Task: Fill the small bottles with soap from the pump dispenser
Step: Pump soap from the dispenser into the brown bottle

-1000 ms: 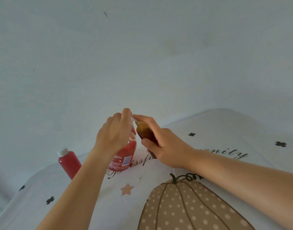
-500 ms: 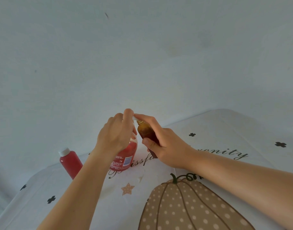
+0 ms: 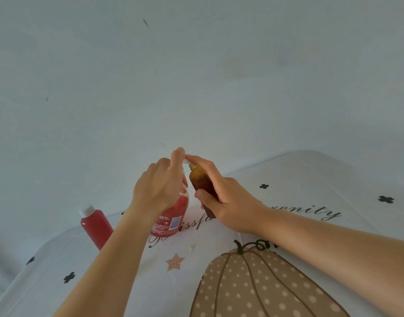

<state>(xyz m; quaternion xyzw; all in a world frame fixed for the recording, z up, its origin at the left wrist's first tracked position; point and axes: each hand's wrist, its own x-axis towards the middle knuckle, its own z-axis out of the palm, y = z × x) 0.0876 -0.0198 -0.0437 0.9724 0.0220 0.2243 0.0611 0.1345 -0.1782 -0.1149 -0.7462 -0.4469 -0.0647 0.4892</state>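
Beside the dispenser, right fingers grip the bottle, mouth under the spout; left fingers curl over the pump, hiding it.

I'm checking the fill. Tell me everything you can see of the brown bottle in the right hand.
The brown bottle is small, translucent amber, glass or plastic, with a narrow threaded neck and no cap. It leans with its open mouth up and left, just under the white spout of the dispenser. The right hand grips it: thumb across the front, forefinger along the back up to the spout. Its base is hidden by the hand. The lower part looks darker red-brown, perhaps soap.
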